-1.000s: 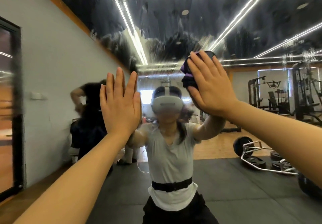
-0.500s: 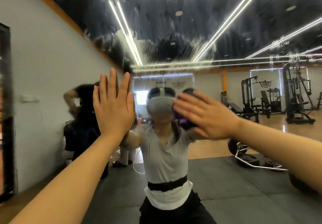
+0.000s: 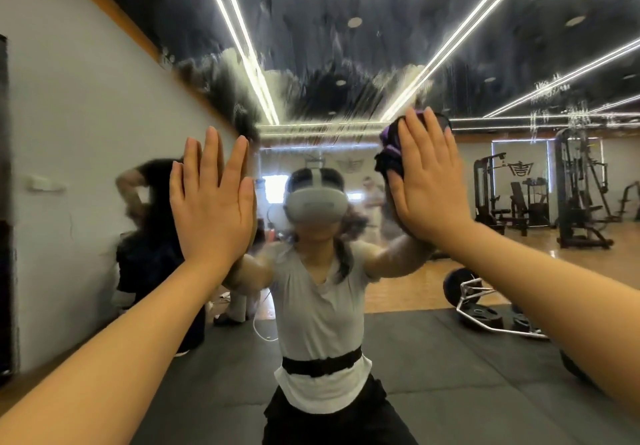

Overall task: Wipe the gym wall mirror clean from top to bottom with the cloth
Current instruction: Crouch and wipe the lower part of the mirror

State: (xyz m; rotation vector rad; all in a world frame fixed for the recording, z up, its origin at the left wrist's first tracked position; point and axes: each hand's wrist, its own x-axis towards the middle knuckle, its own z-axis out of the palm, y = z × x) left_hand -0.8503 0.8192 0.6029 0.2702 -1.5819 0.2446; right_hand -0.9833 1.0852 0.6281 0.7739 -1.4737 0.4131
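Basically one view only, head cam, facing the mirror (image 3: 346, 64) square on.

Left hand (image 3: 213, 199): flat on the glass, fingers straight and together, nothing in it. Looked like a brace, not a wiping hand.

Right hand (image 3: 427, 181): fingers straight, palm pressing the cloth (image 3: 391, 152) against the glass. No curl round it that I could see, so a flat press rather than a grip. Cloth was dark with a purple edge, bunched up, mostly hidden behind the palm, poking out at the fingertips and on the thumb side. It sat at about head height, just right of the reflected headset (image 3: 317, 199).

Progress, my read: partway.
- Upper glass was covered in wet smears and vertical drip streaks, heaviest in an arc above the hands. Wetted or passed over, not clean.
- Band around and below the hands reflected sharper: reflected person, weight machines (image 3: 575, 195), barbell plates (image 3: 485, 302) on the mat all read clearly.
- Whether that lower part was already wiped or never soiled, couldn't tell.
- Left: clear the streaked top, then work down to the floor edge.

Mirror's bottom edge was out of frame. Another person (image 3: 152, 244) showed in the reflection at left, blurred.
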